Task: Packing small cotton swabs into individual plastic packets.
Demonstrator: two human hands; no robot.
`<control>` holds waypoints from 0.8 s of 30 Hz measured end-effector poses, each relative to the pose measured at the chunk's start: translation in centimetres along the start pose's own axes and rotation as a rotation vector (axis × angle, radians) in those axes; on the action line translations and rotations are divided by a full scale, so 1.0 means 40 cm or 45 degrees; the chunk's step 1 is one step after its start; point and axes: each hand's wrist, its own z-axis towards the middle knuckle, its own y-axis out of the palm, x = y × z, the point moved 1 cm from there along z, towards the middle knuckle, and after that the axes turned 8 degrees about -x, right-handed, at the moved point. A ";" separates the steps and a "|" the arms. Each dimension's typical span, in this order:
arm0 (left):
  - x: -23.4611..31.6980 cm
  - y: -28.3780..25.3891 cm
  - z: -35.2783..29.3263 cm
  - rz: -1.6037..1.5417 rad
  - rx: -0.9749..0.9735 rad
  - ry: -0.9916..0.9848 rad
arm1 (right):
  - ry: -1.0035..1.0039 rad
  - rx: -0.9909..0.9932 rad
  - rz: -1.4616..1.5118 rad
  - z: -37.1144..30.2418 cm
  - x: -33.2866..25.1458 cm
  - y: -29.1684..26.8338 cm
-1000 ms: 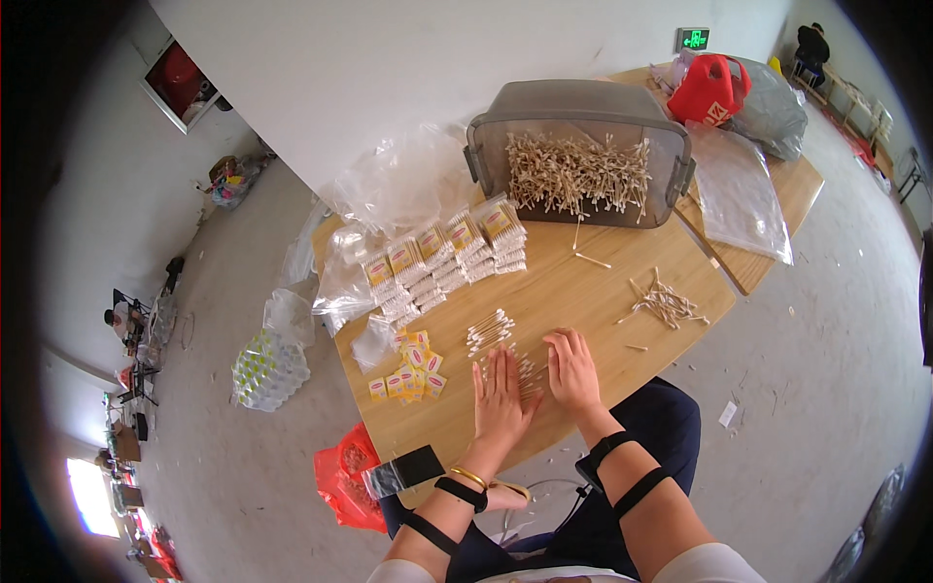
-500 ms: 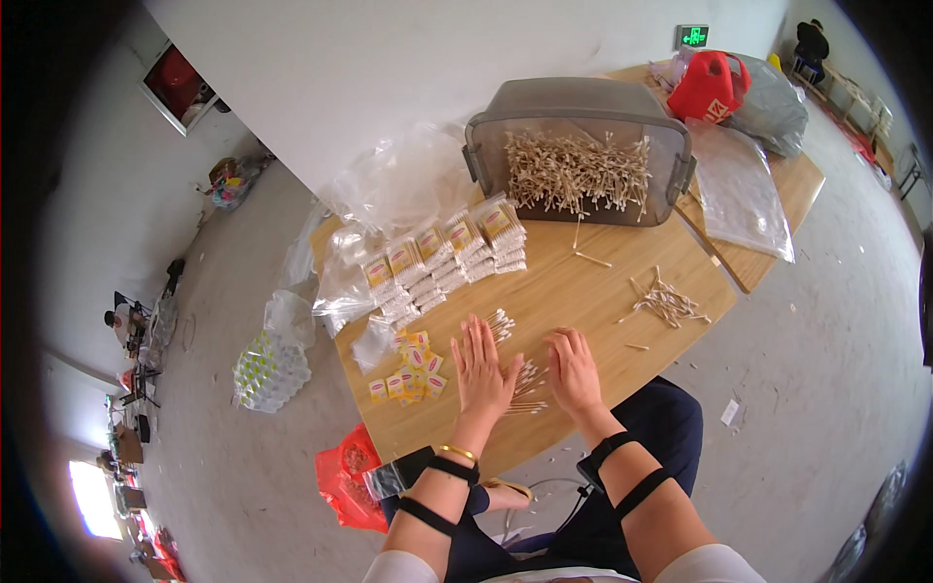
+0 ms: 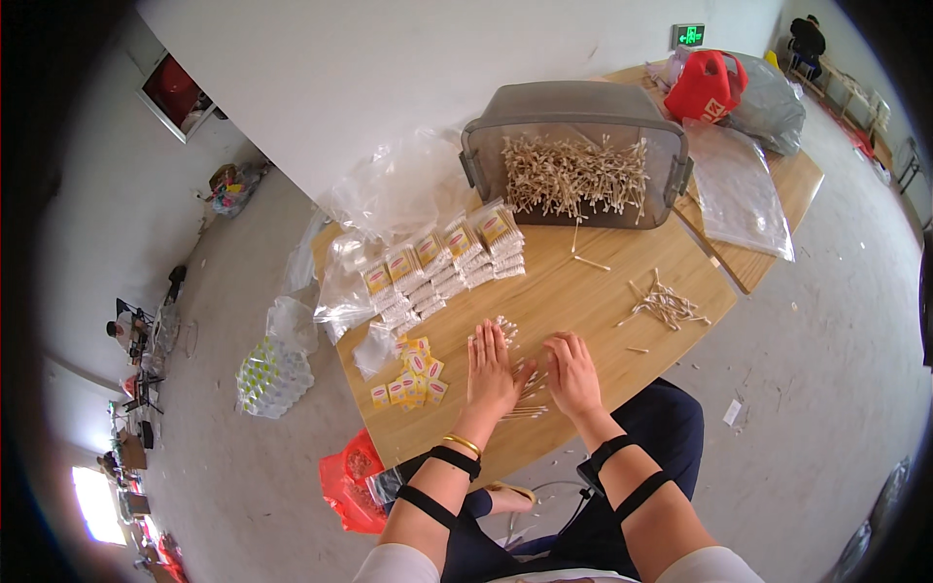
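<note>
A wooden tabletop [image 3: 583, 301] holds, at 12 o'clock from its middle, a grey plastic bin [image 3: 573, 102] of cotton swabs [image 3: 573, 175]. At 1 o'clock sits a red bag [image 3: 708, 92] with a pale square print; at 10, stacked swab packets [image 3: 442, 264] with yellow labels, lettering illegible. Further out at 1, a green exit sign [image 3: 688, 36] shows an arrow and figure. At 6, the left hand [image 3: 494, 377] and right hand [image 3: 573, 374] are open, palms down, flanking loose swabs [image 3: 526, 412]. Yellow-and-white cards [image 3: 417, 363] at 8 bear tiny red marks.

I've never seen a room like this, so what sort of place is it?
Probably a small packing workshop: a grey bin tipped on its side holds loose cotton swabs, swab-filled packets lie stacked on the table, and a green sign is on the wall.
</note>
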 end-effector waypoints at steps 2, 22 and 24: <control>-0.007 0.002 -0.002 -0.036 0.020 0.032 | 0.001 -0.008 0.003 0.001 -0.002 0.001; -0.035 -0.022 -0.068 -0.380 0.117 0.043 | 0.008 -0.016 0.053 0.002 -0.003 -0.006; -0.049 -0.030 -0.099 -0.588 0.264 0.011 | 0.018 -0.052 0.106 -0.002 0.007 0.000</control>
